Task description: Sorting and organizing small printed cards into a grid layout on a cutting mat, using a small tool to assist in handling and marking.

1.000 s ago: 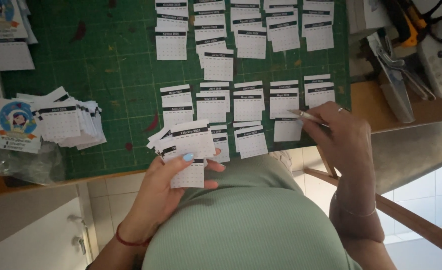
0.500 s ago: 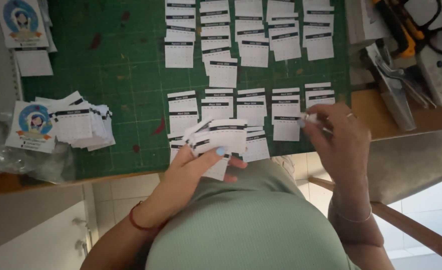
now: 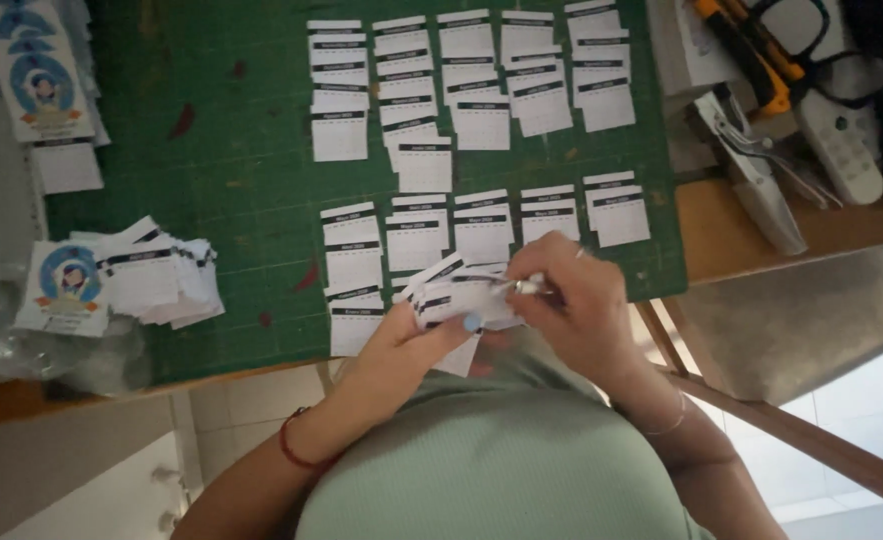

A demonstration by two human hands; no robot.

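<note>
Near, both together on one fan of small cards (image 3: 456, 295) — left hand (image 3: 416, 335) clamped beneath as support, right hand (image 3: 576, 300) pinching a top card — above green mat (image 3: 211, 170).

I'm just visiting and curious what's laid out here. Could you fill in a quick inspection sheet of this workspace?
Surface: green cutting mat on a wooden desk.
Job's things: fanned stack of small paper slips; more slips in rows on the mat.
Clutter: loose pile of slips, round-picture cards, grey hand tool, orange-handled tool.
Hands: left hand holds the fanned stack; right hand pinches a slip at its top.
Cables: black cords, top right.
Surroundings: chair seat, pale floor.
</note>
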